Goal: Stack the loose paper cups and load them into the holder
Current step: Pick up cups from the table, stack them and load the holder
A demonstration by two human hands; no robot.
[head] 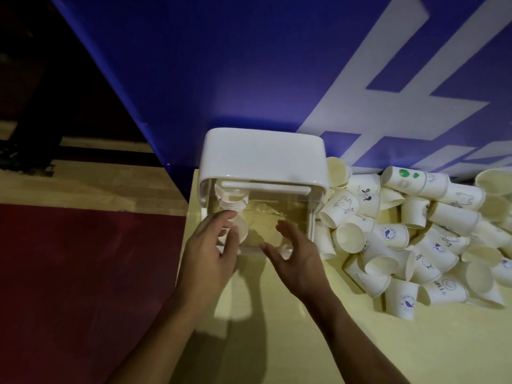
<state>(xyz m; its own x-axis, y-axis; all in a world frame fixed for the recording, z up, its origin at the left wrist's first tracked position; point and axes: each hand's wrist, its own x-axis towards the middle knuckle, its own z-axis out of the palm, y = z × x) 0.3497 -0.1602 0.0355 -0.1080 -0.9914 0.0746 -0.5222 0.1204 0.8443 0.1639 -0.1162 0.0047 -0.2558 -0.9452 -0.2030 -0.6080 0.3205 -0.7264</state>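
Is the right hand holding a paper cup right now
No, the right hand is open with spread fingers in front of the clear holder, and no cup is in it; the loose cups lie piled beside the holder.

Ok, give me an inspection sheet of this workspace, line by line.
Surface: pale yellow table, lit dimly.
Job's things: clear holder with white lid at the table's back left corner; a stack of cups lies in its left side.
Clutter: pile of loose paper cups to the holder's right, mostly tipped over.
Hands: left hand at the stack's near end; right hand open, empty, at the holder's front.
Cables: nothing seen.
Surroundings: blue panel with white markings behind; wood and red floor to the left.
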